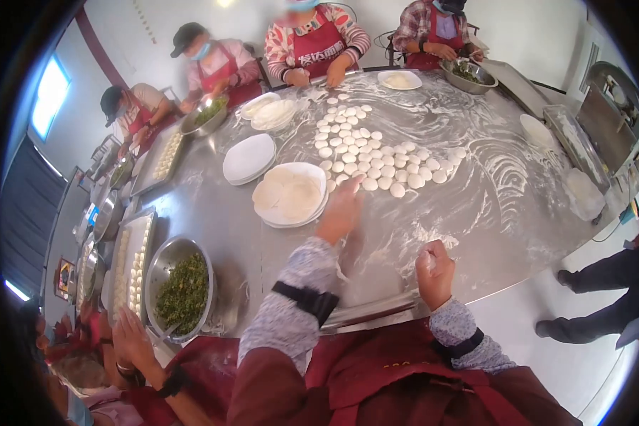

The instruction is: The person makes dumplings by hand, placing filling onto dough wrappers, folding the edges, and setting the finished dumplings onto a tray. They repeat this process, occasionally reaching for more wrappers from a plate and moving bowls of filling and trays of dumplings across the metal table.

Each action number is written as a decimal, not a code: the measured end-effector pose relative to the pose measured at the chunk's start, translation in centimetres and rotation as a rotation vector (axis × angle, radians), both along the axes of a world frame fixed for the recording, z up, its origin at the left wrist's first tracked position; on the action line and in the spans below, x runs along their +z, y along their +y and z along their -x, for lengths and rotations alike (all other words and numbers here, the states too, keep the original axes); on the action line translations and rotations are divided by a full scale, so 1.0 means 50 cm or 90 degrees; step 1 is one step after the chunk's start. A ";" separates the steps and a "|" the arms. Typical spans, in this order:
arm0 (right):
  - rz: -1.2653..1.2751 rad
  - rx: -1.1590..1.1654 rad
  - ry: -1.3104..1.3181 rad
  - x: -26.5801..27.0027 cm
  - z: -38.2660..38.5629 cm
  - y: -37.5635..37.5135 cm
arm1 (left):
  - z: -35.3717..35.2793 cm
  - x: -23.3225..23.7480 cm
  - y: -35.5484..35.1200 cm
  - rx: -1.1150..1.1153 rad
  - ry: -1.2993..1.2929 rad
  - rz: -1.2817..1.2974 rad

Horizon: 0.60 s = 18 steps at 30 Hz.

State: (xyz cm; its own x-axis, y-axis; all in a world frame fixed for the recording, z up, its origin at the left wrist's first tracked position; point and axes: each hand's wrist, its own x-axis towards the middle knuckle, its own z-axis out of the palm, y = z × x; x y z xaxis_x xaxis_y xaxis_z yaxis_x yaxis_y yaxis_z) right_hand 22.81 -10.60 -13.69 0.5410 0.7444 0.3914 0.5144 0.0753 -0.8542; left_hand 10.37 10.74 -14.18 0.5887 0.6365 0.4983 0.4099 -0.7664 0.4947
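Note:
My left hand (339,213) reaches over the steel table, its blurred fingertips close to the near edge of a group of small round dough pieces (387,162). Just left of it stands a stack of white plates (312,174) with thin round dough wrappers (287,195) on top. My right hand (435,273) is closed in a fist near the table's front edge, by a patch of loose flour (433,234). Whatever the fist may hold is hidden.
A steel bowl of chopped green filling (182,287) stands at the left, beside a tray of dumplings (131,259). More white plates (249,159) lie behind. Several people in red aprons work around the table, one with hands (131,341) close on my left. Another person's legs (603,284) show at right.

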 end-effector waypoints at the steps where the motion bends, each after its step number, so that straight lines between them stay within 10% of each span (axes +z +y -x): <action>1: -0.004 -0.005 -0.003 -0.001 -0.001 -0.001 | -0.035 -0.028 0.011 -0.029 0.008 -0.048; 9: -0.032 -0.019 -0.038 -0.009 -0.001 0.003 | -0.154 -0.080 -0.042 -0.070 0.134 -0.004; 18: -0.019 -0.007 -0.006 0.006 0.003 -0.014 | 0.038 -0.060 -0.146 -0.122 0.238 -0.060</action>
